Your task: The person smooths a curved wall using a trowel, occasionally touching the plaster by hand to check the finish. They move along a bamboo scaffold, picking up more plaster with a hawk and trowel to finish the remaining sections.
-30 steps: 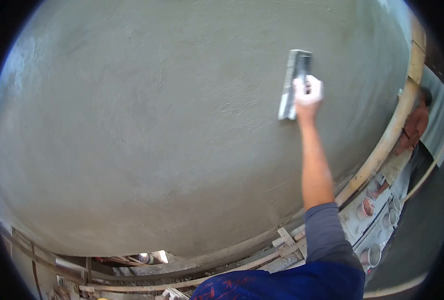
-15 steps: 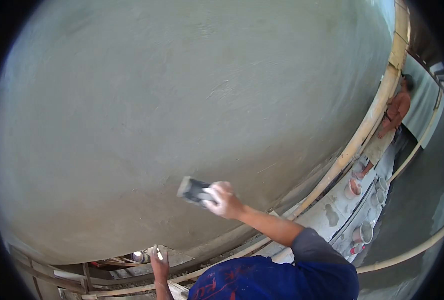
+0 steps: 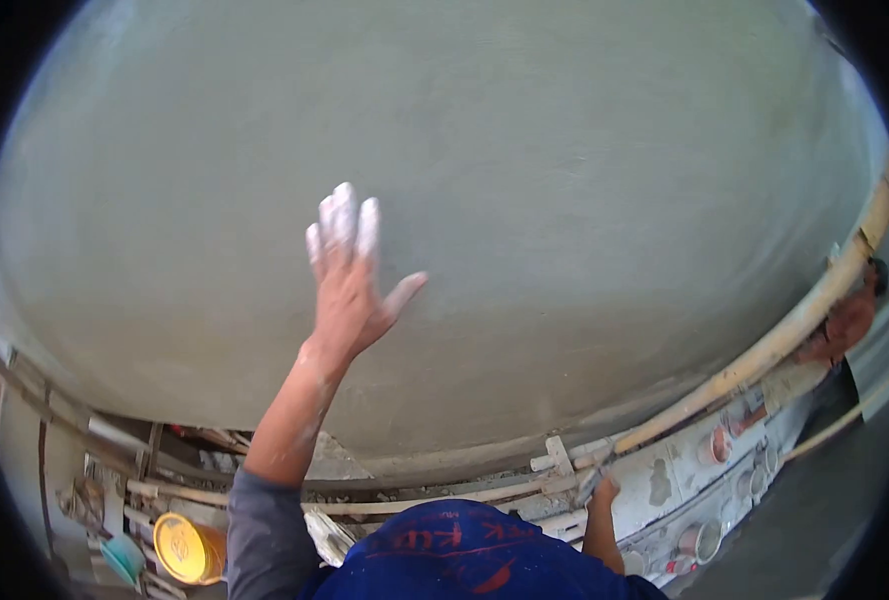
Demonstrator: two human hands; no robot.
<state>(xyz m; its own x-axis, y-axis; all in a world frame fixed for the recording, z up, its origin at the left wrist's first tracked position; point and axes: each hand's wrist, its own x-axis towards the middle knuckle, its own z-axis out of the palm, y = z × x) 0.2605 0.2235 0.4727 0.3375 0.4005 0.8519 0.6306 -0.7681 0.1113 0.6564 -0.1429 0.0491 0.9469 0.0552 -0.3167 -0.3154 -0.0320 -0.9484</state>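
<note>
My left hand is open, fingers spread, flat against or just in front of the smooth grey plastered wall; white residue coats its fingers. Low on the right, near the foot of the wall, my right hand is closed around a plastering trowel, which appears nearly edge-on. Part of its grip is hidden by the fingers.
A curved bamboo pole runs along the right side. Beyond it are a co-worker and several buckets, one a bucket with reddish contents. At lower left stand a yellow bucket and a teal container.
My right hand has come off the wall with the trowel and dropped to the lower right. My left hand has risen from below onto or near the wall, its fingers spread. The view has swung.
</note>
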